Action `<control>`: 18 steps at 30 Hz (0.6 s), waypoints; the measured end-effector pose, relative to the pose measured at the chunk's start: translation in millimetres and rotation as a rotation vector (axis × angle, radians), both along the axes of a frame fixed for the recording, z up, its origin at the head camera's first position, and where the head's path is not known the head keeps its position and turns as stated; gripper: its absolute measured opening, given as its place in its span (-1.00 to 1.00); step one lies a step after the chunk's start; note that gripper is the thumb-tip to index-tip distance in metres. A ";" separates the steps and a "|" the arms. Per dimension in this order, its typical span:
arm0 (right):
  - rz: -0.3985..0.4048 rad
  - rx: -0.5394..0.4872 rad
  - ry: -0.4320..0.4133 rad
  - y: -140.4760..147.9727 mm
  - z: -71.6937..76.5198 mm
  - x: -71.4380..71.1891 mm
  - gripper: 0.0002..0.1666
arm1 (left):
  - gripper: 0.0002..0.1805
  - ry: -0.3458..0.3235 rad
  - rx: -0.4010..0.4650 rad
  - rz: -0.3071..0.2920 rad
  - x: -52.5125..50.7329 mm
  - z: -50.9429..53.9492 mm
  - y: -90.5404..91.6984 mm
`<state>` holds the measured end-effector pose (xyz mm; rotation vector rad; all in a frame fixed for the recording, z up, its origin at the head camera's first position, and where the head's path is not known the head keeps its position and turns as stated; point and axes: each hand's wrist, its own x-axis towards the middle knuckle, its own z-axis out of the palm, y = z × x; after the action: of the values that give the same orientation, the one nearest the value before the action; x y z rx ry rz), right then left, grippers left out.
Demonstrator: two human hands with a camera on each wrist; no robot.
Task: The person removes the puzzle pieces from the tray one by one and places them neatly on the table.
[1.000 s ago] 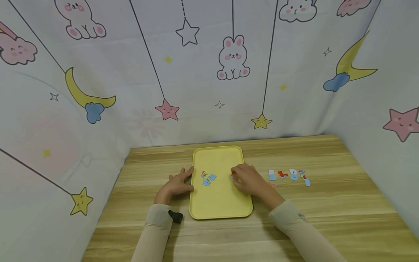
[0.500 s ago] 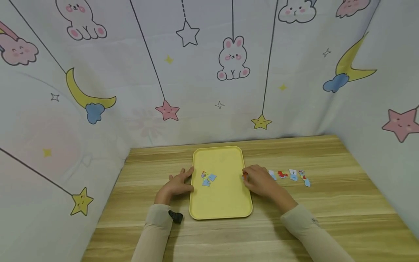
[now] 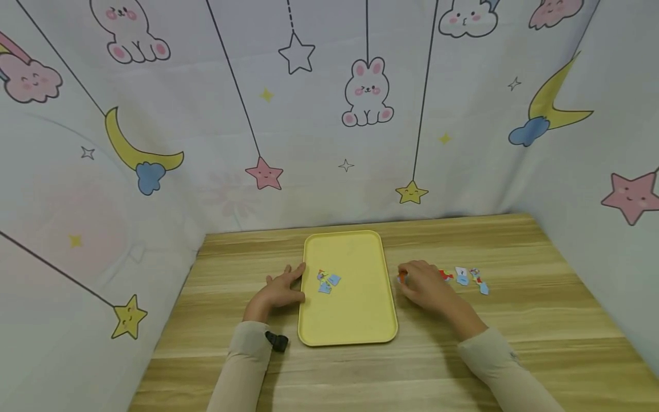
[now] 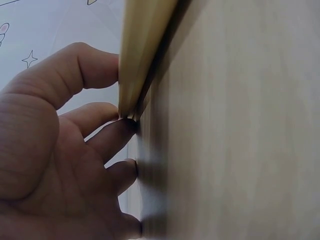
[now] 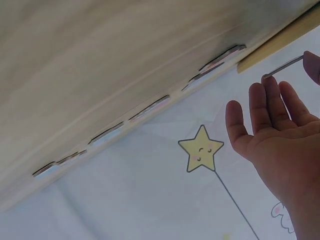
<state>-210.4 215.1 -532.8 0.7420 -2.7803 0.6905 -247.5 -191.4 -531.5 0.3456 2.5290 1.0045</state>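
My right hand (image 3: pixel 429 286) is held over the table just right of the yellow tray (image 3: pixel 355 320). It pinches a small orange and blue puzzle piece (image 3: pixel 402 278) between thumb and fingers; the right wrist view shows the piece (image 5: pixel 284 66) edge-on. Against the tray's left rim rests my left hand (image 3: pixel 278 289), its fingers spread. Up close in the left wrist view, thumb and fingertips touch the tray's wall (image 4: pixel 137 55). Several puzzle pieces (image 3: pixel 334 280), mostly light blue, lie in a cluster inside the tray at its left.
Right of my right hand, more puzzle pieces lie in a row: a red one (image 3: pixel 446 276), a white and blue one (image 3: pixel 461 275), and a multicoloured group (image 3: pixel 481 285). Others are partly hidden by the hand. A printed cloth (image 3: pixel 319 200) rises behind the wooden table (image 3: pixel 546 320).
My right hand has moved rightward from over the tray, past its right rim, carrying the orange and blue puzzle piece. The left hand and tray have stayed put.
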 end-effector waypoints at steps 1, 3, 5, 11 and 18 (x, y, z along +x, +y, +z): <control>0.001 -0.007 0.000 2.4 -0.6 0.4 -0.61 | 0.10 0.002 -0.001 -0.001 0.0 -0.1 -0.1; -0.002 -0.012 0.001 7.1 -1.8 1.0 -0.60 | 0.11 0.004 -0.002 -0.001 -0.1 -0.2 0.2; -0.009 -0.016 -0.005 11.4 -2.2 2.1 -0.59 | 0.11 0.005 -0.007 -0.001 -0.2 -0.3 0.1; -0.032 -0.027 -0.002 23.9 -1.0 5.0 -0.60 | 0.11 0.003 -0.012 0.000 -0.6 -0.1 -0.8; -0.040 -0.016 0.022 38.0 -3.2 10.0 -0.64 | 0.10 -0.002 -0.002 -0.004 -0.7 0.1 -0.6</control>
<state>-200.4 253.0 -536.0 0.6843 -2.7587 0.6922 -248.2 -192.1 -531.4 0.3493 2.5262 1.0005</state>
